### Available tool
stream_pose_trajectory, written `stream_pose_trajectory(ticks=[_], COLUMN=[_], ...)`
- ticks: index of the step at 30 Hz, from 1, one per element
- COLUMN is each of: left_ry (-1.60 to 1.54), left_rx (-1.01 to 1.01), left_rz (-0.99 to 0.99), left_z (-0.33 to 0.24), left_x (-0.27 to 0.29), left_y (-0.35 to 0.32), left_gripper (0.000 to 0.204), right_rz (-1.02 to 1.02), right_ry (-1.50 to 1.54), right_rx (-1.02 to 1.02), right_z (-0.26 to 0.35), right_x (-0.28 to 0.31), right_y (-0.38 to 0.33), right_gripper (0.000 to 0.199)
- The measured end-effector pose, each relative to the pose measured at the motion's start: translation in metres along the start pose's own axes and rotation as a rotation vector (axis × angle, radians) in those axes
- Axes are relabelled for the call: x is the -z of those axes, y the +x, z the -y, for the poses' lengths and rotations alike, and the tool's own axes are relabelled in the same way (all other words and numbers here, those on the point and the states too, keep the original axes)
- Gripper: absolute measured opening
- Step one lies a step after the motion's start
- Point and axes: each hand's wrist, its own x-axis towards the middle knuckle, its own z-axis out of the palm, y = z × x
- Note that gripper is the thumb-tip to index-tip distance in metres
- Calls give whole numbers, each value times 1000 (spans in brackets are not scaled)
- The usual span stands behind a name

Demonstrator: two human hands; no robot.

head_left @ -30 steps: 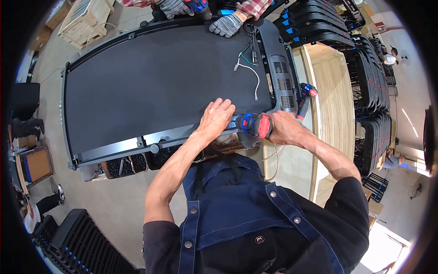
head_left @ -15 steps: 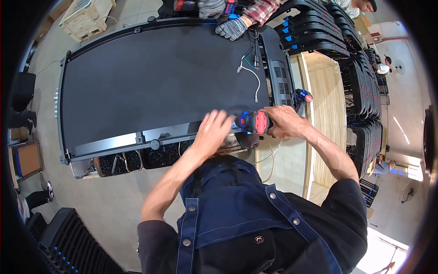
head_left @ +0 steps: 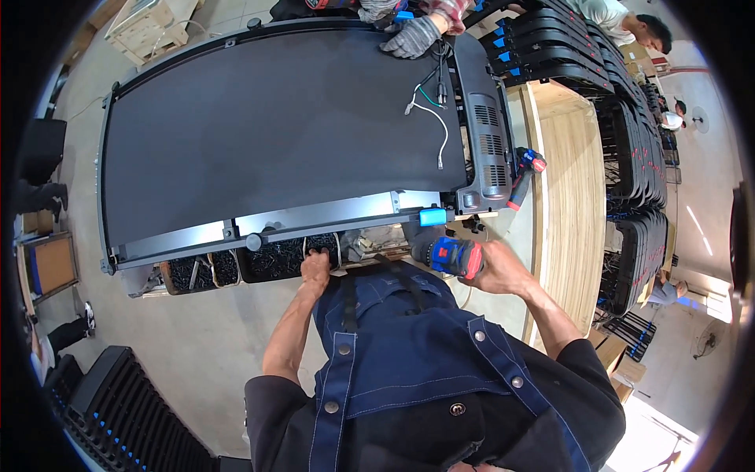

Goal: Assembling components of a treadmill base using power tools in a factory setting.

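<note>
My right hand (head_left: 503, 269) grips a blue, red and black cordless drill (head_left: 454, 258), held just off the near side of a treadmill. My left hand (head_left: 316, 269) dips to the edge of a bin of small black screws (head_left: 321, 245), fingers curled down; whatever they hold is hidden. The treadmill's wide black belt (head_left: 283, 126) lies flat, with a pale metal rail (head_left: 314, 214) along its near side. A bright blue piece (head_left: 432, 217) sits on the near right corner of the frame. Loose cables with a white connector (head_left: 440, 163) rest on the belt's right end.
More bins of black hardware (head_left: 275, 261) sit under the near rail. A second power tool (head_left: 525, 173) lies beside the vented motor cover (head_left: 489, 145). A co-worker's gloved hand (head_left: 413, 38) rests on the far edge. Stacked black frames (head_left: 546, 47) and a wooden crate (head_left: 570, 149) stand right.
My left hand has moved from beside the drill down to the screw bin. The drill in my right hand has come off the rail toward me. A blue piece now shows at the corner.
</note>
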Motion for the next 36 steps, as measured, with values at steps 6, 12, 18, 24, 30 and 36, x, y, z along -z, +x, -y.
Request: stream_pose_trajectory(ticks=[6,12,18,24,30,36], left_ry=[-95,-368,-413,-1838,-2244,-2310], left_rx=[-89,77,172,243,103,133], left_rz=[51,20,-108,89,147,185], left_z=[10,13,11,-52,-121,-144], left_x=[19,27,41,95,146,164], left_y=[4,-10,-16,-47,-74,-75], left_gripper=[16,19,16,20,27,22], right_rz=[21,52,102,41,81,4], right_ry=[92,194,337,598,636,771], right_rx=[1,1,-18,142,155,227], right_z=[-19,-16,-10,-17,-19,-28], right_x=[-22,-27,-31,-51,-49,-62], right_y=[-6,0,8,12,12,11], right_gripper=[36,38,37,46,52,53])
